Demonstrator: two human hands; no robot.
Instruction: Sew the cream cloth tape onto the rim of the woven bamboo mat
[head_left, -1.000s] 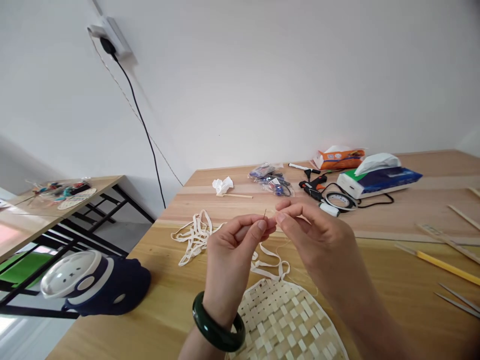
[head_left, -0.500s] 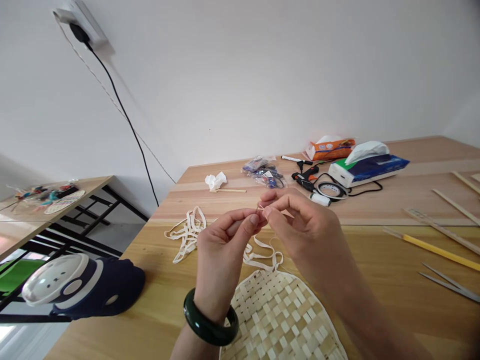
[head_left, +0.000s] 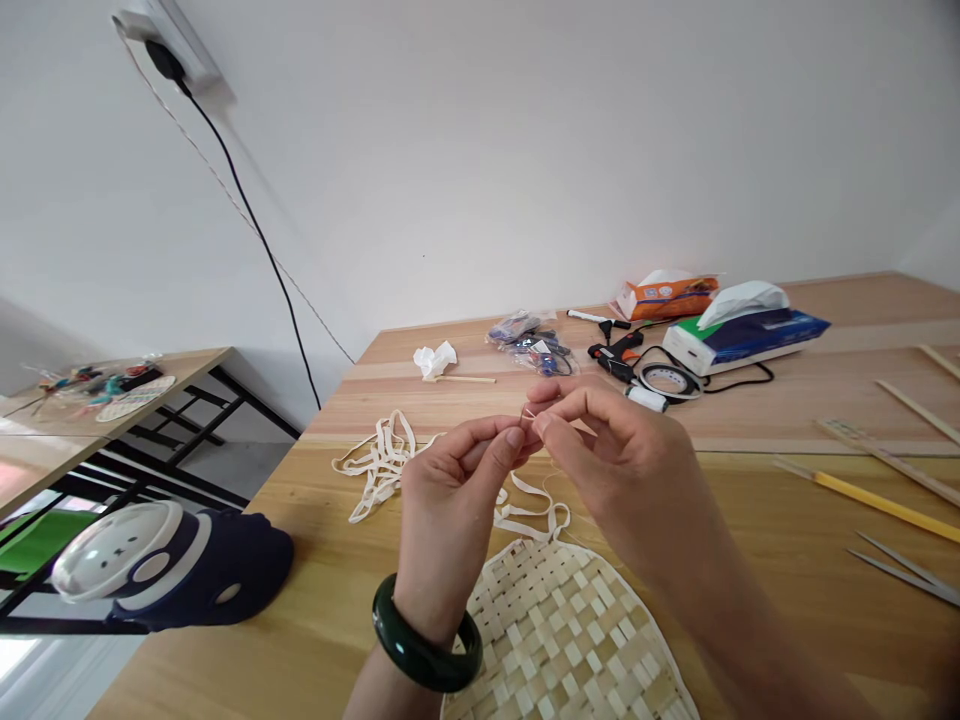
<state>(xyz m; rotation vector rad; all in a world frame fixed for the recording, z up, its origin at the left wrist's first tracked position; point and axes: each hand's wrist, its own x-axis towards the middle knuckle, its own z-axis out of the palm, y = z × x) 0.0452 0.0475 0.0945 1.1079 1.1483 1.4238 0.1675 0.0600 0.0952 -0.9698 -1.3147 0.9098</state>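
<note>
My left hand (head_left: 457, 490), with a dark green bangle (head_left: 427, 645) on its wrist, is closed in a pinch on a thin needle (head_left: 523, 411) held upright. My right hand (head_left: 622, 450) meets it and pinches a white thread (head_left: 530, 413), whose short end sticks out by the needle. Whether the thread passes through the eye is too small to tell. Below both hands lies a round woven bamboo mat (head_left: 555, 630) with a white cloth edging. From its top edge trails a cream fabric tape (head_left: 529, 525), which also lies in a loose heap on the left.
On the right are scissors (head_left: 904, 572), a yellow-handled brush (head_left: 877, 505) and wooden strips (head_left: 915, 410). Further back stand a glue gun (head_left: 616, 356), a tape roll (head_left: 670, 381), a thread spool (head_left: 646, 398) and tissue packs (head_left: 742, 340). A navy and white bottle (head_left: 180, 565) is at left.
The whole view has shifted slightly to the right. Both hands keep their pinch close together, and a little more of the white thread end shows beside the needle.
</note>
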